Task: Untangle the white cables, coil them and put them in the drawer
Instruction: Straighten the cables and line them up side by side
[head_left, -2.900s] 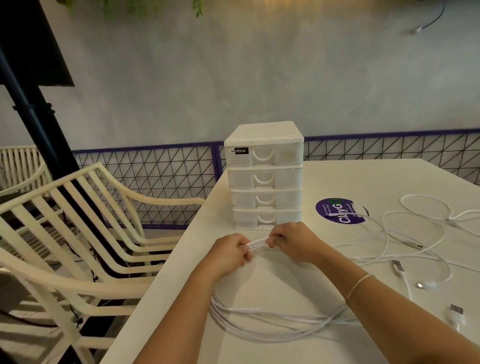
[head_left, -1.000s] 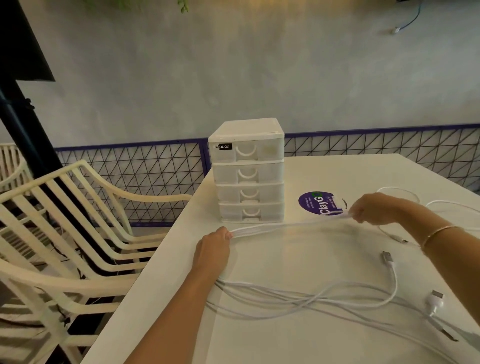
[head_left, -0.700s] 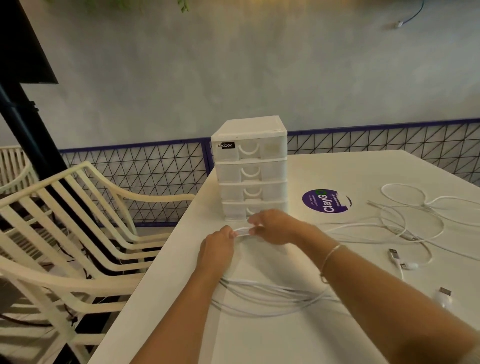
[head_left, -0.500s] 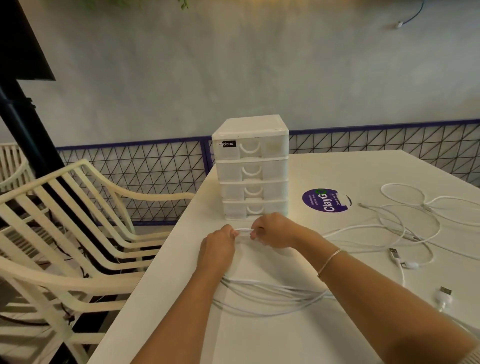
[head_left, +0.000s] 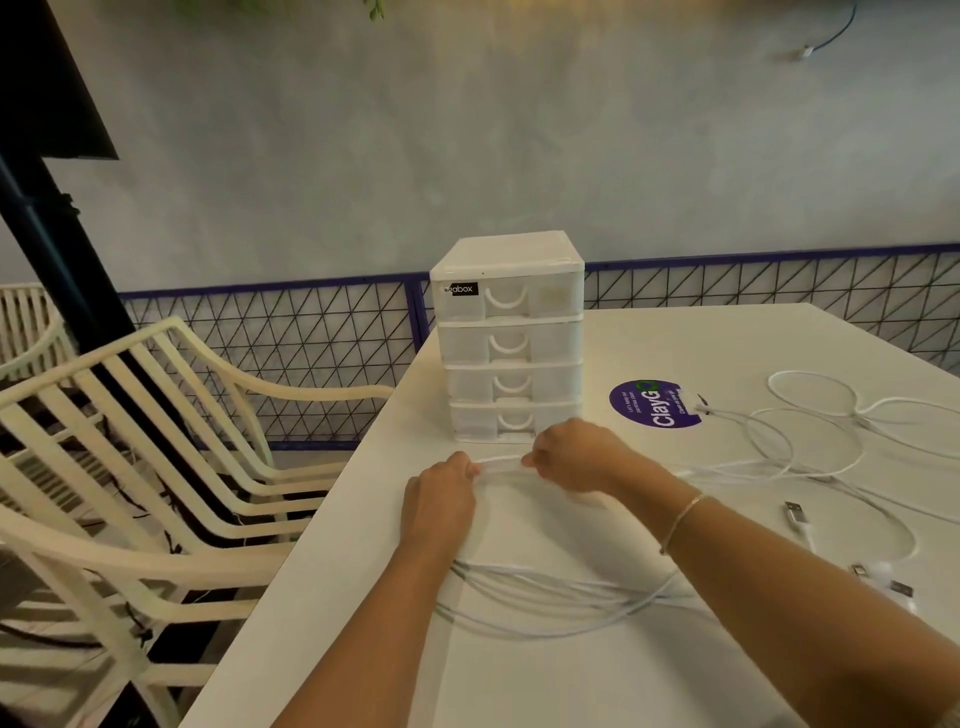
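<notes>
Just near the drawer unit (head_left: 509, 338) on the desk (head_left: 571, 675), both hands, left hand (head_left: 441, 504) and right hand (head_left: 576, 457), pinch the coiled white cable (head_left: 545, 597); it looks light, floppy, best gripped where loops gather.

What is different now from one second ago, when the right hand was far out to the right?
The right hand came back left to meet the left hand, adding another loop to the coil both pinch. The left hand held on throughout. The drawer unit stayed shut; loose cables remain right.
</notes>
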